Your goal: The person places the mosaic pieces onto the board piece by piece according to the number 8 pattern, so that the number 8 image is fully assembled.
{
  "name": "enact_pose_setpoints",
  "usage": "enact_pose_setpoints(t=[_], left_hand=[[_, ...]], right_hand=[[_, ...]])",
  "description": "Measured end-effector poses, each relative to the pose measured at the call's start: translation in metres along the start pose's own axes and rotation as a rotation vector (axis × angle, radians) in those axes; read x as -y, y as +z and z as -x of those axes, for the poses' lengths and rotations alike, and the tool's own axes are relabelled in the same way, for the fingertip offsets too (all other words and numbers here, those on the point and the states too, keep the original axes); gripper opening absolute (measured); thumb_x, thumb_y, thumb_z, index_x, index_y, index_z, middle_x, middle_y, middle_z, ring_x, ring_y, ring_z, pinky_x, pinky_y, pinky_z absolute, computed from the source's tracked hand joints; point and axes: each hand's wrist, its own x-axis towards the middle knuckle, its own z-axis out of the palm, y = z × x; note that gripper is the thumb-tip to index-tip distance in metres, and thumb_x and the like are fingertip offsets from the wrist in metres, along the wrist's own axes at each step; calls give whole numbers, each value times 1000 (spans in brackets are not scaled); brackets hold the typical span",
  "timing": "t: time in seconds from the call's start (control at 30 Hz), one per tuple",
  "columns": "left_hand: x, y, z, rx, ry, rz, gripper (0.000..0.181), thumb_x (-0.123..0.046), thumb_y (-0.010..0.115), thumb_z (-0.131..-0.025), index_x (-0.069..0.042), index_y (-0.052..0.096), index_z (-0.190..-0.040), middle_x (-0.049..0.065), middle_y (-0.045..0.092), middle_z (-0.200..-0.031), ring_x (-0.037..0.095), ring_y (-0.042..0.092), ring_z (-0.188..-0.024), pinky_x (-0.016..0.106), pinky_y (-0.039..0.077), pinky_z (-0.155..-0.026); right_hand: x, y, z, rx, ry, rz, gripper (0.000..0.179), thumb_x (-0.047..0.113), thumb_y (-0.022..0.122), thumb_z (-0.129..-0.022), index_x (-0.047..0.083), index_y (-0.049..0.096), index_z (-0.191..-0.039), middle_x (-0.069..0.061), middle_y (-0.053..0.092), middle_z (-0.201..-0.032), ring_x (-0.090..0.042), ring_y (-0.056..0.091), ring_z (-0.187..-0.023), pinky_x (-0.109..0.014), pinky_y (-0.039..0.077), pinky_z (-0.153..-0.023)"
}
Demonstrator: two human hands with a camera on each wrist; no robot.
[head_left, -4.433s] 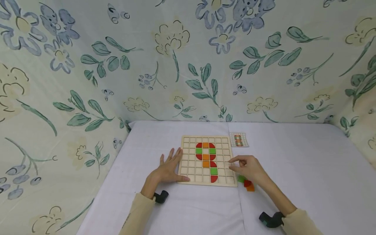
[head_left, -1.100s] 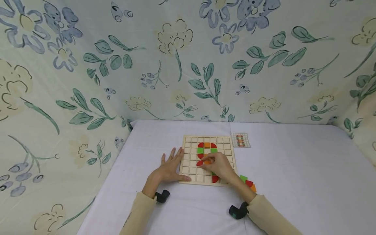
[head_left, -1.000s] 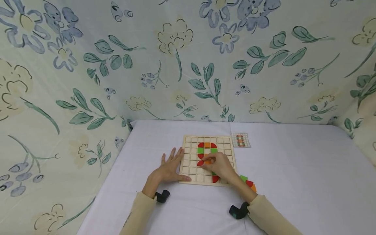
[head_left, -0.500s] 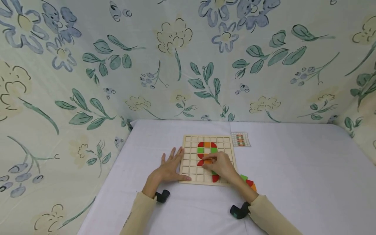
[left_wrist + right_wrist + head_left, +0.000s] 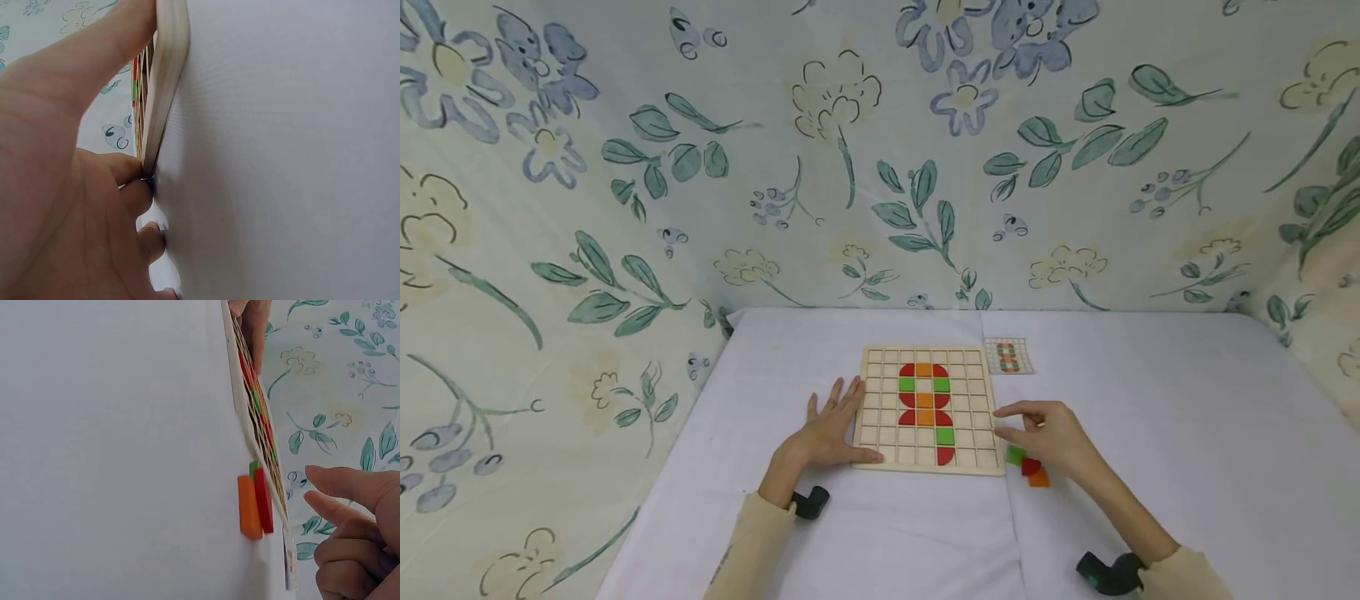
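Note:
A wooden grid board (image 5: 887,437) lies on the white-covered table, with red, orange and green tiles set in its cells. One red quarter-round tile (image 5: 907,417) sits left of an orange square tile (image 5: 925,417). My left hand (image 5: 826,432) rests on the board's left side, fingers spread and thumb on its near left corner. Just off the right edge hovers my right hand (image 5: 1051,435); its thumb and index finger are apart with nothing between them, as the right wrist view confirms. Below it lie loose green (image 5: 1015,454), red (image 5: 1030,467) and orange (image 5: 1039,478) tiles.
A small pattern card (image 5: 1009,357) with a coloured figure on a grid lies beyond the board's upper right corner. Floral cloth (image 5: 850,167) hangs behind and to the left of the table. Dark wrist cameras (image 5: 1108,573) sit under both forearms.
My right hand set a red quarter-round tile into the cell left of the orange one, let go, and moved right, off the board. My left hand stayed at the board's edge.

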Motion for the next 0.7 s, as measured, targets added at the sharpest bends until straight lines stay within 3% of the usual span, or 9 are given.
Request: enact_pose_setpoints(t=[0.13,0.3,0.47,0.7], left_hand=[[1,0,1,-6,10,-8,125,-61,81,-81,-10,6,-168,7,0,-177,35,-7,-163,69,-7,-127],[2,-1,3,-18,22,7,125,-60,82,-80,-10,7,-167,8,1,-177,36,-6,-163,70,-7,-126],[2,0,3,-17,21,2,125,-61,81,-81,-10,7,-168,7,0,-177,35,-7,-163,69,-7,-126],[3,1,1,-14,25,0,125,-62,81,-81,-11,7,-168,7,0,-177,34,-8,-163,70,-7,-126]], right_hand=[[-21,-13,15,-3,58,25,36,27,87,-84,10,79,-114,5,34,-60,-8,31,-54,-22,26,-49],[-37,-16,26,54,95,5,43,33,89,-80,10,79,-115,5,33,-61,-7,30,-55,-21,25,-49],[-36,-11,28,62,84,0,42,35,90,-79,10,79,-111,6,35,-60,-6,30,-54,-19,26,-48],[-25,-3,30,15,61,93,35,32,90,-80,11,80,-105,6,37,-58,-6,32,-53,-19,26,-48]])
